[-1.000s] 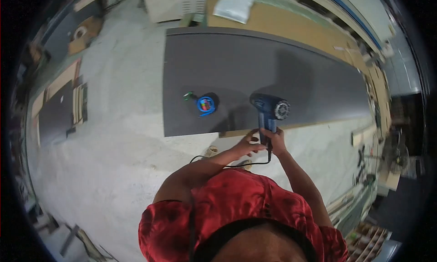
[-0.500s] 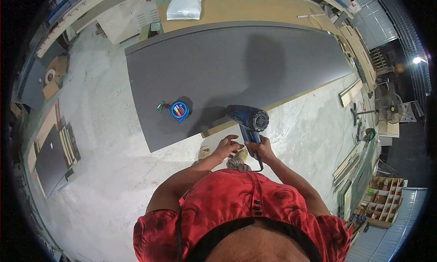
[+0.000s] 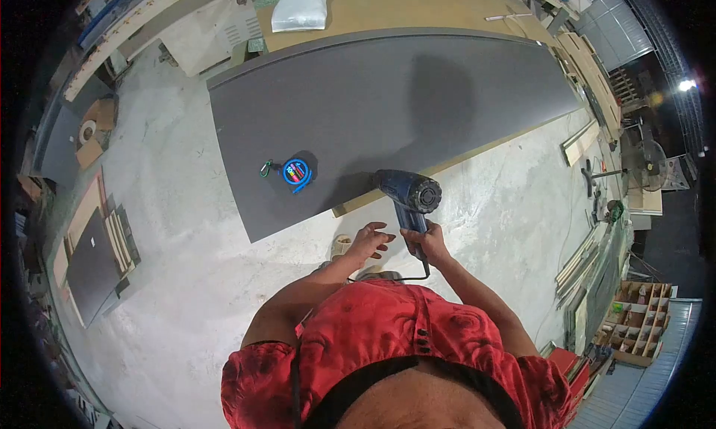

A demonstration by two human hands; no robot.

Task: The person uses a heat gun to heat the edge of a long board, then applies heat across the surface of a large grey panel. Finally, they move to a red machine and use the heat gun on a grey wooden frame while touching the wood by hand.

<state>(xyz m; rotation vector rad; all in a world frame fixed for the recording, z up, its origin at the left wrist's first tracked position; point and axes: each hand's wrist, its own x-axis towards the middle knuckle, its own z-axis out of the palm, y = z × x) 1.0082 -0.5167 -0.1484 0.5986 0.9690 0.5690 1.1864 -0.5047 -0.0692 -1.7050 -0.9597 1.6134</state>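
Note:
My right hand (image 3: pixel 426 242) is wrapped round the handle of a dark blue heat gun (image 3: pixel 409 193), whose nozzle points left over the front edge of a large dark grey panel (image 3: pixel 328 101). Its cord hangs below my fist. Just left of the gun, my left hand (image 3: pixel 370 242) holds nothing, its fingers apart and slightly curled, clear of the panel. On the panel's left part lies a round blue tape measure (image 3: pixel 296 172), with a green carabiner (image 3: pixel 265 168) beside it.
Behind the panel, a silvery bag (image 3: pixel 300 8) rests on a tan board (image 3: pixel 403 8). Stacked boards (image 3: pixel 97 257) are on the floor at left. At right are a fan (image 3: pixel 647 165), wood strips (image 3: pixel 582 265) and a compartment shelf (image 3: pixel 638 318).
The view has shifted slightly, so the panel sits a little higher in it. My left hand is a bit farther from the heat gun's handle. My right hand keeps its grip.

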